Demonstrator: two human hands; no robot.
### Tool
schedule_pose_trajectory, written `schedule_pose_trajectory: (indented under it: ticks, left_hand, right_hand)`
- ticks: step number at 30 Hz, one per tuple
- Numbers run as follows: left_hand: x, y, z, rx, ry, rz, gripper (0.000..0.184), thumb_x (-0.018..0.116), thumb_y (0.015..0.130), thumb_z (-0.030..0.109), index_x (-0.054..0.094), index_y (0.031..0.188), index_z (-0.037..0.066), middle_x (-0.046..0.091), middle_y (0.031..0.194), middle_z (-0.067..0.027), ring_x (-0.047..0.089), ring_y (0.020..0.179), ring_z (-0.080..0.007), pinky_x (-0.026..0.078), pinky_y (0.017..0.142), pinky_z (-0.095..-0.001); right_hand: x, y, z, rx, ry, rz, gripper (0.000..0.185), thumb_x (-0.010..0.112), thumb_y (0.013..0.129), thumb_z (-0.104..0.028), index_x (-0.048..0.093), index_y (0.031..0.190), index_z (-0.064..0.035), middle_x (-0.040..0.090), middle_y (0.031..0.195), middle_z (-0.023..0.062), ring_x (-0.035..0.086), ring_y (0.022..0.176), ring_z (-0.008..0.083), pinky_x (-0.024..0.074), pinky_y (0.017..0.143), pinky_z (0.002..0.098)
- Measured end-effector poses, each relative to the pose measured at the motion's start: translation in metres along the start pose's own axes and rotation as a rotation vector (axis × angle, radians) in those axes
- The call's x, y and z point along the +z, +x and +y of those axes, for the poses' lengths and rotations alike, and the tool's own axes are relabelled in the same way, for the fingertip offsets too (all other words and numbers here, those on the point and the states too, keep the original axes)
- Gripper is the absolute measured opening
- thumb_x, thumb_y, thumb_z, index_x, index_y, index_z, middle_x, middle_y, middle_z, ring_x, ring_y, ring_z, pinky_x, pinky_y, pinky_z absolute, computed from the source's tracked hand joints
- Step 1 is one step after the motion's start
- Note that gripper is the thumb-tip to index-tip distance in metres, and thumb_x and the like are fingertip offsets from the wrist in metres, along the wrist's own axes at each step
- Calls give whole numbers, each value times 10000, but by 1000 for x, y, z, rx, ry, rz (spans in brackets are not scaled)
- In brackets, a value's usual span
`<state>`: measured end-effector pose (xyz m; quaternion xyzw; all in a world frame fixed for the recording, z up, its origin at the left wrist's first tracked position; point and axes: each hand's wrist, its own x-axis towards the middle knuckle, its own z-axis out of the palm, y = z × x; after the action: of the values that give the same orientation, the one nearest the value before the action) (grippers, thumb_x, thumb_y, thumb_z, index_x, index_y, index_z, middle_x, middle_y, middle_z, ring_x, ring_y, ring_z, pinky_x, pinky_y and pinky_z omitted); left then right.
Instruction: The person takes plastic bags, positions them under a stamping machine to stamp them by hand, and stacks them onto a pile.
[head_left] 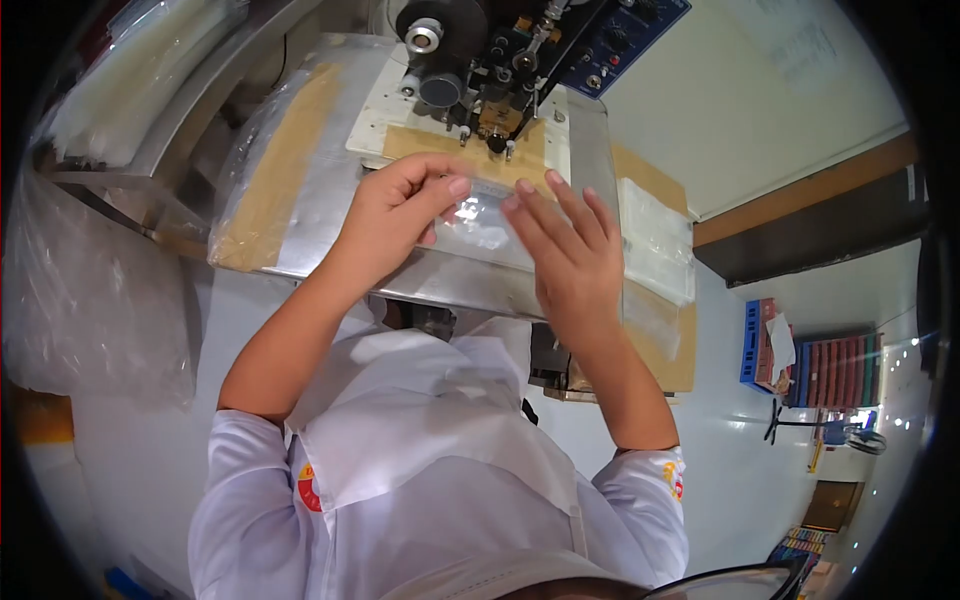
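Glasses [795, 573], clear plastic [480, 226], long axis crosswise, left hand [392, 212] to right hand [580, 258]

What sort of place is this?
Probably a packaging workshop: there's a bench machine with a blue control panel, a clear plastic piece before it, and more plastic to one side.

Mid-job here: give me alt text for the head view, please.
Two bare hands work at a piece of clear plastic in front of a black machine on a metal table. The left hand is at one side, its grip unclear; the right hand is open at the other, fingers extended.
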<state>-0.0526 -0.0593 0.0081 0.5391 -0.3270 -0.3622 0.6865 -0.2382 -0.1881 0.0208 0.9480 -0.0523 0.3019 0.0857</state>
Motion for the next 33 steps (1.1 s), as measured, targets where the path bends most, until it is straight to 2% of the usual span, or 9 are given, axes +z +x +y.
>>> schedule_pose_trajectory:
  ticks: [1,4,7,13,19,22,28,31,33]
  left_hand:
    - [-7,4,-10,54,100,2,343,699,960,163,651,1275,34,613,790,34,538,713,-38,456,609,-209]
    - [-24,-1,-21,116,249,25,401,697,947,129,629,1333,47,599,788,30,523,715,-49,455,647,-223]
    - [-38,-8,-20,146,355,26,442,687,950,124,601,1381,77,587,821,42,560,780,-39,456,644,-211]
    - [-46,-16,-11,175,334,139,435,694,926,88,620,1354,62,568,770,33,492,711,-57,432,680,-221]
    - [-52,-16,-13,175,319,149,456,693,927,87,605,1373,52,568,766,39,485,706,-50,428,674,-218]
    - [-53,-15,-14,163,320,154,459,692,928,87,602,1377,56,567,766,41,482,703,-48,426,670,-216]
    - [-52,-17,-10,140,374,123,452,687,926,83,605,1370,67,590,798,22,499,688,-50,439,660,-219]
    - [-51,-19,-4,214,602,7,456,727,885,113,630,1329,72,659,922,-40,582,772,-135,493,725,-277]
    - [-51,-15,-4,488,922,-95,463,760,843,152,653,1286,75,678,1065,-76,604,902,-213,495,827,-336]
  right_hand:
    - [7,2,9,35,1,-56,477,686,795,-32,675,1258,-146,643,1370,52,529,1357,303,363,1110,567]
    - [29,-3,39,133,92,-214,581,607,808,68,653,1332,-179,627,1411,29,516,1379,290,324,1157,538]
    - [31,5,56,128,139,-250,595,572,819,93,643,1346,-176,608,1437,32,492,1405,288,304,1175,535]
    - [40,22,75,178,262,-307,584,552,852,98,634,1357,-186,616,1425,54,468,1431,285,264,1197,548]
    - [46,29,84,141,254,-295,477,574,865,34,643,1302,-145,643,1379,59,505,1391,304,284,1184,563]
    - [47,31,89,150,253,-334,533,529,903,57,617,1371,-183,615,1422,66,475,1424,293,249,1201,563]
    - [48,30,91,134,272,-313,569,535,883,76,603,1387,-179,605,1432,71,461,1431,306,219,1208,577]
    - [48,29,88,101,221,-230,476,578,860,37,661,1289,-152,642,1369,82,526,1354,319,345,1150,524]
    - [48,27,89,65,235,-137,527,576,831,93,673,1289,-149,660,1322,94,571,1272,340,399,1095,484]
